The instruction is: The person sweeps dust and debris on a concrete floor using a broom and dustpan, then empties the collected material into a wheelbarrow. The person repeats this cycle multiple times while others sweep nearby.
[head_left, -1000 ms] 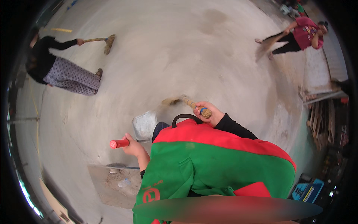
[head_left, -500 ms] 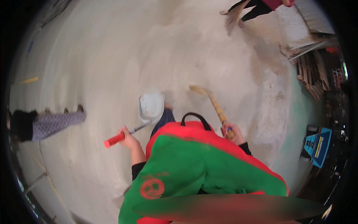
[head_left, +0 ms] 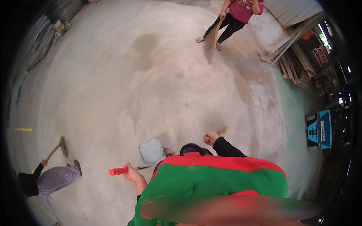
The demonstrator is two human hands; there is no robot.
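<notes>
Two hands full on my feed: left hand (head_left: pixel 132 173) wrapped round the red handle (head_left: pixel 118 171) of the dustpan (head_left: pixel 151 150), pan beside a foot (head_left: pixel 168 151); right hand (head_left: pixel 212 138) clenched on the broom (head_left: pixel 222 131). Slack left grip, I reckon, could knock pan into foot.

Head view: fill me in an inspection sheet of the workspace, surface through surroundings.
Surface: pale concrete floor with a darker patch.
Job's things: grey dustpan with a red-ended handle; broom, partly hidden by the right hand.
Clutter: wooden pallets and blue wheeled machine along the right side.
Hands: left hand closed on the dustpan's handle; right hand closed on the broom.
Cables: nothing seen.
Surroundings: co-worker in maroon top with fan-shaped broom, upper right; co-worker in patterned trousers with long-handled broom, lower left.
</notes>
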